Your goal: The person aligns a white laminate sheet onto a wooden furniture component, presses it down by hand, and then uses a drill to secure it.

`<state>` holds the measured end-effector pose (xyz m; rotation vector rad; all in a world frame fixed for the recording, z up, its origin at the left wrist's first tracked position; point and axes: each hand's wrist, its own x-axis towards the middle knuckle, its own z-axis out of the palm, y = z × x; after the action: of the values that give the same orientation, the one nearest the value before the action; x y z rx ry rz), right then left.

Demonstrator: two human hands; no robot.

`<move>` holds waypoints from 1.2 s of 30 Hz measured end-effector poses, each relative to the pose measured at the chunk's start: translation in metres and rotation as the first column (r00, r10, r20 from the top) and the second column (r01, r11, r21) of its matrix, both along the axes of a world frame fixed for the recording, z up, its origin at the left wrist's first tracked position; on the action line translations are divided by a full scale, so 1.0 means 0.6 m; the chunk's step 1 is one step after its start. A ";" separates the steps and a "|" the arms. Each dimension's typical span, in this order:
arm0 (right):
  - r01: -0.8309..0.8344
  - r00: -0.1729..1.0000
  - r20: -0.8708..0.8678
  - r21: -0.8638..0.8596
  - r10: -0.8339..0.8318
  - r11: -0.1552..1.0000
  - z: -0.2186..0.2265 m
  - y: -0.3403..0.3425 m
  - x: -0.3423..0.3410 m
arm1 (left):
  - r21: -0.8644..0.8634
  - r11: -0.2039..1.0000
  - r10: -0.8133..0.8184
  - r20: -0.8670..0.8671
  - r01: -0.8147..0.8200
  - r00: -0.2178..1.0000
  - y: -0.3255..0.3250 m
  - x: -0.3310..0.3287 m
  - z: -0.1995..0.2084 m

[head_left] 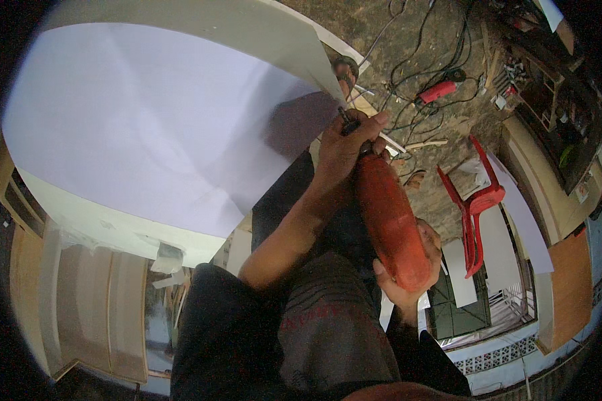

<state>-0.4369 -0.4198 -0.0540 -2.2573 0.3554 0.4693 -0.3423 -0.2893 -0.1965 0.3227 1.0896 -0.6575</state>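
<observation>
Left hand (pixel 344 144) is wrapped around the front end of the orange tool (pixel 391 220), thumb laid along the top, just behind the tip. Right hand (pixel 408 274) cups the tool's rear end from below, fingers curled under the body. Both hands are closed on the tool — neither is spread or free. The tool runs lengthwise from the right hand up to the left, and its dark tip (pixel 346 122) sits at the corner edge of the white sheet (pixel 147 120).

The sheet spreads away from the tool's tip, up and to the left, over a pale panel (pixel 114 230). Beyond the tip, black cables (pixel 421 40) trail across the stone floor, with a second red tool (pixel 438 91) among them. To the right of the orange tool lies a red plastic chair (pixel 475 207), tipped on its side.

Likely faults from here: the tip meets the sheet only at its very corner, so a small tilt could let it skid off the edge; the sheet looks unclamped and may shift under pressure — the left fingers are close to the working end.
</observation>
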 end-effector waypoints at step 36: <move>0.090 0.978 -0.178 -0.105 -0.107 0.990 0.048 -0.005 0.004 | -0.241 0.947 0.212 -0.022 -0.211 0.977 -0.012 -0.026 0.033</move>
<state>-0.4346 -0.4231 -0.0251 -2.2821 0.5933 0.6218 -0.3579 -0.2964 -0.1769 -0.0052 1.0107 -0.5893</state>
